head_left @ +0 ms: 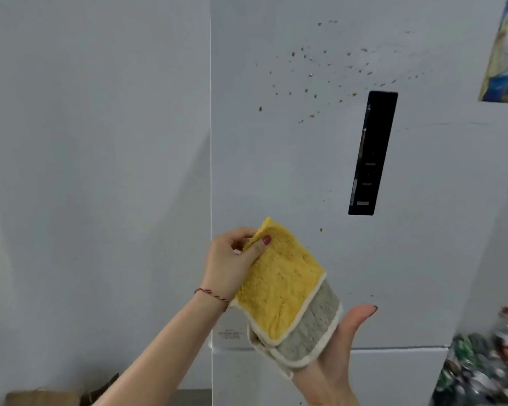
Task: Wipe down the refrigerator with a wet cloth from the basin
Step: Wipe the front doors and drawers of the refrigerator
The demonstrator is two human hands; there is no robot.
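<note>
The white refrigerator [305, 177] fills the view ahead, its upper door spattered with small brown specks [314, 80] around and above a black control panel [371, 153]. In front of the door I hold a folded cloth [285, 288], yellow on one side and grey on the other. My left hand [232, 265] pinches the cloth's upper corner between thumb and fingers. My right hand [338, 356] lies flat and open under the cloth's lower grey part, palm up, thumb sticking out to the right.
A grey wall [94, 171] stands left of the fridge. A blue and yellow sticker [505, 51] sits at the door's top right. Bottles and cans [487, 364] are piled at the lower right. A brown bag [56, 395] lies on the floor at lower left.
</note>
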